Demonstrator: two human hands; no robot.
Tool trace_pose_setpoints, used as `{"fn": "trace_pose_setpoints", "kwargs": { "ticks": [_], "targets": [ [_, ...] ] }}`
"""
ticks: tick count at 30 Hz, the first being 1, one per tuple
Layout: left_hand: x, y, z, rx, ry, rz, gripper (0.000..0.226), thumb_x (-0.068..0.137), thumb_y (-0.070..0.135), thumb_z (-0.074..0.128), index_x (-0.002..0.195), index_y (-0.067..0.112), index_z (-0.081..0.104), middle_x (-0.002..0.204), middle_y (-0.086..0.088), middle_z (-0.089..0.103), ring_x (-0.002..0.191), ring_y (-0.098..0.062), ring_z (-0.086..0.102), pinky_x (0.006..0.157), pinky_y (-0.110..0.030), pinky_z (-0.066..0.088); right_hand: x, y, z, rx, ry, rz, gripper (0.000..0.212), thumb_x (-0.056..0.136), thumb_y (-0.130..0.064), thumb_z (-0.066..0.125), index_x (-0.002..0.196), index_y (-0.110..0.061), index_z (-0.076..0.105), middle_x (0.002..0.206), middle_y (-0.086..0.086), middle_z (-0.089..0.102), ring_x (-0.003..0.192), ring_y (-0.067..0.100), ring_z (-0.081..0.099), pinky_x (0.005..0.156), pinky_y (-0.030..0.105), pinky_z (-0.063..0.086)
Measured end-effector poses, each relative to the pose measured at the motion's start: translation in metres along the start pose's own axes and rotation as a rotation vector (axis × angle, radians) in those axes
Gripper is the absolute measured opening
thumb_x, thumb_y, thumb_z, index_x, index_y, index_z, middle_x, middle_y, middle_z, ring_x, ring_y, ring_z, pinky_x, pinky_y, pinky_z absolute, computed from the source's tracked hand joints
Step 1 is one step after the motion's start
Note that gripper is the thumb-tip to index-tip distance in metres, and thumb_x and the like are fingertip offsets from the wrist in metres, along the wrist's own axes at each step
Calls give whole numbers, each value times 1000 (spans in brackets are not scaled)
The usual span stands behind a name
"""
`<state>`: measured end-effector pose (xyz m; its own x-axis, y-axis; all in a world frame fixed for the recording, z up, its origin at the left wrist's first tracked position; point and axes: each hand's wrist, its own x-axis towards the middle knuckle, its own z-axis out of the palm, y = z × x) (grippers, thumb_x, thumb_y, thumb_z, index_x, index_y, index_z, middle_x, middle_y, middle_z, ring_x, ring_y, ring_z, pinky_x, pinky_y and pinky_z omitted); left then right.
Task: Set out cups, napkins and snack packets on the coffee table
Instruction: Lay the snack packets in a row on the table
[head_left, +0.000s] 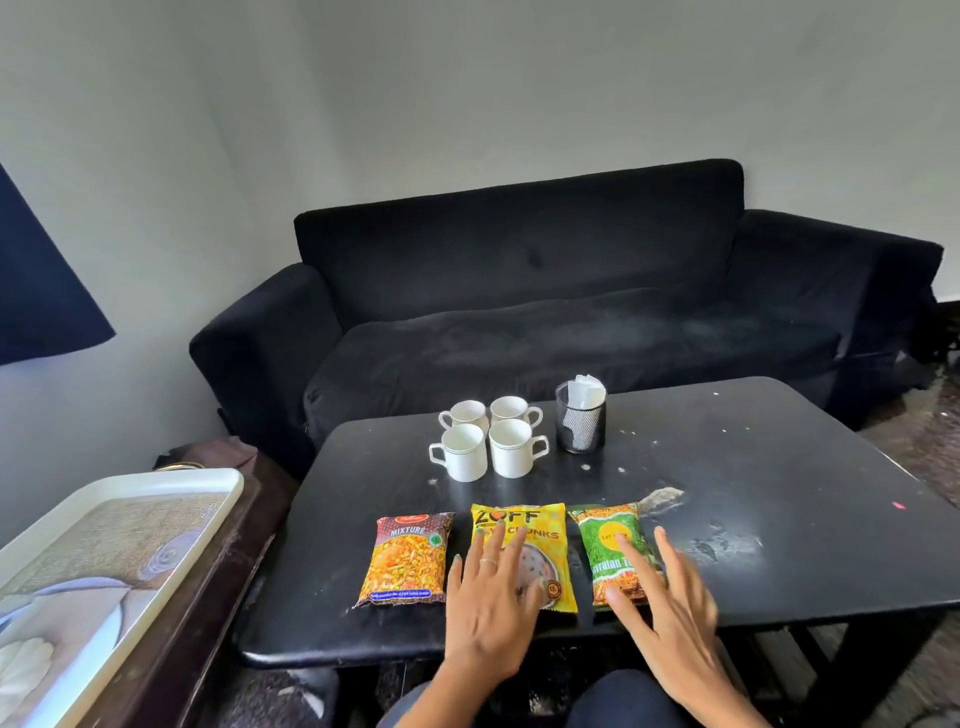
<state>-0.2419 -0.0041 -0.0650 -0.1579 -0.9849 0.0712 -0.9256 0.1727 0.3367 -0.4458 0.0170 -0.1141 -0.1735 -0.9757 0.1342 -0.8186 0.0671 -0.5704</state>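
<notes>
Both hands (488, 597) (670, 613) flat, fingers spread over packets (522, 556).

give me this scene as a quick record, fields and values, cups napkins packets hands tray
cups: four white cups, upright, grouped two by two on the coffee table
napkins: white napkins standing in a black mesh holder, right of the cups
packets: three in a row near the front edge, Mixture packet, yellow packet, green packet
left hand: open, fingers spread over the yellow packet
right hand: open, over the green packet
tray: on a side surface at left, nothing on it
</notes>
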Motion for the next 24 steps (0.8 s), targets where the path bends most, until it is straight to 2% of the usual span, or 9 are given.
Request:
{"fn": "trace_pose_setpoints", "kwargs": {
  "ticks": [3, 6, 8, 11, 16, 18, 21, 24],
  "targets": [
    [4, 4, 22, 50, 13, -24, 65, 93, 64, 21, 149, 44, -4, 156, 15, -19, 147, -14, -17, 118, -39, -9, 4, 0, 3, -86, -35, 18, 78, 59, -90, -11, 132, -64, -13, 158, -17, -8, 147, 15, -7, 115, 43, -2],
    [9, 2, 35, 72, 25, -42, 64, 93, 65, 19, 148, 45, -7, 156, 15, -18, 147, -16, -17, 118, -40, -10, 8, -3, 4, -128, -52, 40, 81, 55, -90, -19, 131, -65, -18, 160, -14, -3, 147, 15, -7, 115, 43, -5],
    [12, 2, 39, 73, 56, -59, 63, 93, 65, 18, 148, 46, -7, 158, 14, -14, 147, -16, -17, 117, -40, -10, 10, -7, 4, -145, -54, 68, 74, 61, -89, -12, 130, -65, -21, 160, -12, 3, 148, 16, -4, 116, 46, -4],
    [20, 2, 41, 52, 108, -85, 63, 93, 64, 21, 149, 44, 0, 160, 12, -7, 148, -18, -11, 118, -41, -6, 14, -12, 6, -167, -44, 94, 65, 76, -82, 11, 131, -63, -20, 159, -7, 13, 148, 16, 1, 115, 50, -2],
    [28, -4, 45, 57, 164, -96, 62, 92, 66, 21, 149, 46, 5, 161, 13, 1, 149, -16, -5, 118, -40, -2, 33, -14, 10, -219, 18, 26, 68, 82, -76, 25, 142, -57, -1, 159, -6, 13, 147, 18, 8, 114, 51, 8],
    [31, -4, 47, 45, 181, -99, 62, 91, 66, 19, 149, 47, 8, 160, 14, 3, 149, -15, -4, 118, -40, -3, 40, -16, 11, -273, 53, -3, 68, 83, -76, 22, 145, -51, 11, 159, -7, 15, 146, 20, 13, 111, 52, 12],
    [38, -4, 50, 28, 196, -118, 64, 89, 67, 16, 149, 46, 10, 160, 14, 4, 149, -15, -4, 118, -41, -5, 46, -21, 10, -358, 117, -81, 77, 84, -73, 9, 142, -33, 41, 152, -2, 37, 138, 28, 36, 104, 53, 23],
    [47, -4, 51, 30, 195, -126, 64, 90, 66, 18, 149, 44, 12, 161, 13, 5, 149, -15, -3, 118, -42, -6, 46, -23, 11, -382, 155, -130, 70, 87, -66, 23, 137, -25, 50, 147, 1, 45, 134, 28, 43, 102, 52, 22]
  ]
}}
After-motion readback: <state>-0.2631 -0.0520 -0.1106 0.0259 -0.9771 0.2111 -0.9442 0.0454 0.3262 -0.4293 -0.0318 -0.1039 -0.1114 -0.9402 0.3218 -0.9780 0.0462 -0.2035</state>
